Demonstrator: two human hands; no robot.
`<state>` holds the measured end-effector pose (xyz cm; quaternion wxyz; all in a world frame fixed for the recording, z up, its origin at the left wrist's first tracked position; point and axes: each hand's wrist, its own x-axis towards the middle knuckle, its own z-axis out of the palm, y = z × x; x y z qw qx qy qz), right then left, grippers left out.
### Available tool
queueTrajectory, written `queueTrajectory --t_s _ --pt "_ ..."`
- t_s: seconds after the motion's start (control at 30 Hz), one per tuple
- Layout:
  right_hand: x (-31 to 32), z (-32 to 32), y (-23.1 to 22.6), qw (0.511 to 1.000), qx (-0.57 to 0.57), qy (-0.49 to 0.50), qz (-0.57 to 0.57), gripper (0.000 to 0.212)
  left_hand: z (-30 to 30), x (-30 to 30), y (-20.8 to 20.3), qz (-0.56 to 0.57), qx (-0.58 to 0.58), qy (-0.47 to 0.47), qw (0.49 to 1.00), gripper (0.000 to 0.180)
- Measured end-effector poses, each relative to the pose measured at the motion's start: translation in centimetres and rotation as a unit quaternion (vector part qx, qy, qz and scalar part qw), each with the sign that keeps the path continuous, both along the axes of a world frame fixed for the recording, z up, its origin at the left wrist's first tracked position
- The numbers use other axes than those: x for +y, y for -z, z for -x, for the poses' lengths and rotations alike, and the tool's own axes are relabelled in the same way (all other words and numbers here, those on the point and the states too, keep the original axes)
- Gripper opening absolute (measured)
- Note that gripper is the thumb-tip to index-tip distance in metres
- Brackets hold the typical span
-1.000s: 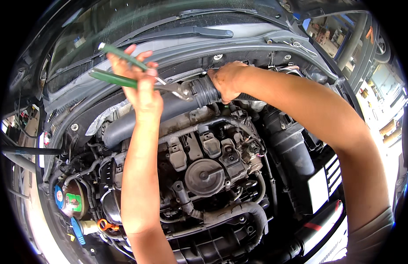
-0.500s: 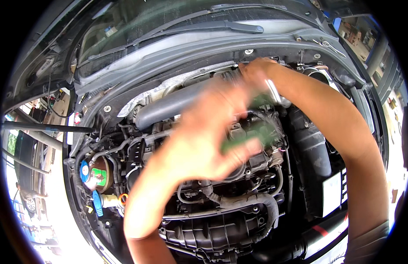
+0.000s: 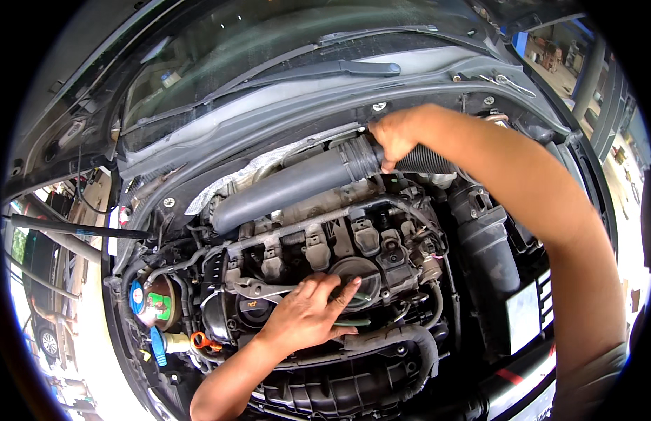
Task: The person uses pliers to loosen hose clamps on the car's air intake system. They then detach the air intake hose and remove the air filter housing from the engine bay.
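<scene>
My left hand (image 3: 304, 312) is over the middle of the engine, its fingers closed around a pair of pliers. The grey metal jaws of the pliers (image 3: 258, 288) stick out leftward above a round black oil cap (image 3: 254, 309), and parts of the green handles show under my fingers. Behind the engine, my right hand (image 3: 397, 137) grips the ribbed end of a thick grey-black air intake hose (image 3: 290, 188), where it meets a corrugated section (image 3: 427, 161). My right fingertips are partly hidden behind the hose.
Ignition coils and wiring (image 3: 317, 249) cover the engine top. A black air duct (image 3: 490, 256) runs along the right. A coolant tank (image 3: 158, 305) and blue-capped filler (image 3: 158, 346) stand at left, below the hood strut (image 3: 80, 226). Wrenches (image 3: 515, 85) lie on the cowl.
My left hand, blurred with the green handles before, has come down onto the engine top with the pliers. My right hand stays at the hose, now in clearer view.
</scene>
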<state>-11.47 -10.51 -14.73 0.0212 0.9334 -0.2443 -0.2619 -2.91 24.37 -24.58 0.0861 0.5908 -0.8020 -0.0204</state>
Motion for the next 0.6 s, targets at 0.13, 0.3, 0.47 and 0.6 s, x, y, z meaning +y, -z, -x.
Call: queueTrajectory --t_s 0.13,0.3,0.47,0.6 --pt "-1.1 1.6 -0.5 1.0 0.028 -0.008 0.006 0.119 -0.6 0.1 -0.1 0.008 0.054 0.001 0.999 0.082" --pt "-0.9 1.8 0.2 1.0 -0.002 -0.004 0.013 0.088 -0.1 -4.1 -2.6 0.0 0.154 -0.073 0.985 0.076" --pt "0.1 0.9 0.1 1.0 0.022 -0.007 0.018 0.068 -2.3 -17.6 -5.4 0.217 0.001 -0.115 0.969 0.114" --pt "0.8 1.7 0.1 0.998 -0.052 0.004 0.021 0.058 -5.2 -24.0 -4.4 0.035 0.02 -0.168 0.985 0.124"
